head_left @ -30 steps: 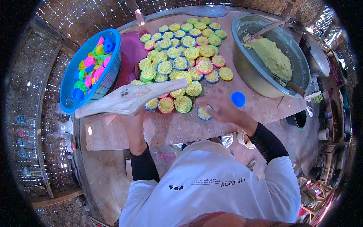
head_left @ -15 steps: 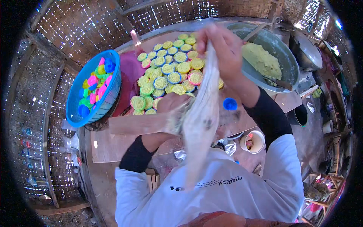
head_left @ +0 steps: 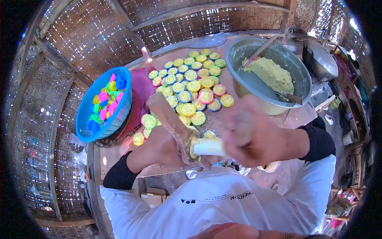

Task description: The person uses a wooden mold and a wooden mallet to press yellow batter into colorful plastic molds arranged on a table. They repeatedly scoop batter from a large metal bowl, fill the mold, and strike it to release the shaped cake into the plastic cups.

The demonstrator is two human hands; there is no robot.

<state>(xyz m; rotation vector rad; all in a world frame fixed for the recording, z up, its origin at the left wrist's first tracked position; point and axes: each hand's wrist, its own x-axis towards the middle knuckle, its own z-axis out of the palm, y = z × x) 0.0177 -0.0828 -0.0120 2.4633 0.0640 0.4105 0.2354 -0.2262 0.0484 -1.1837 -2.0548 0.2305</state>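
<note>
My left hand (head_left: 157, 147) is closed around a wooden hand press (head_left: 169, 113), its arm tilted up to the left over the table. Pale yellow dough clings to its middle. A white cylinder (head_left: 209, 147) runs from there toward my right hand (head_left: 254, 139), which is blurred but wrapped around the press's other wooden part, seen nearly end-on. Just beyond the press sits a blue-rimmed cup of dough strands (head_left: 209, 134). Several more small colored cups (head_left: 193, 86) topped with yellow strands crowd the table (head_left: 229, 113) ahead; some are hidden behind the press and left hand.
At left stands a blue basket (head_left: 81, 129) of bright empty cups (head_left: 103, 96). A large basin (head_left: 238, 75) at the far right holds a mound of yellow dough (head_left: 274, 75) and wooden-handled tools. Beyond it is a lidded metal pot (head_left: 322, 59). Woven walls surround the table.
My right hand has come down and the raised press part has swung end-on. The other arm has tilted upward. The empty blue cup no longer shows at right; a filled blue-rimmed one shows near the press.
</note>
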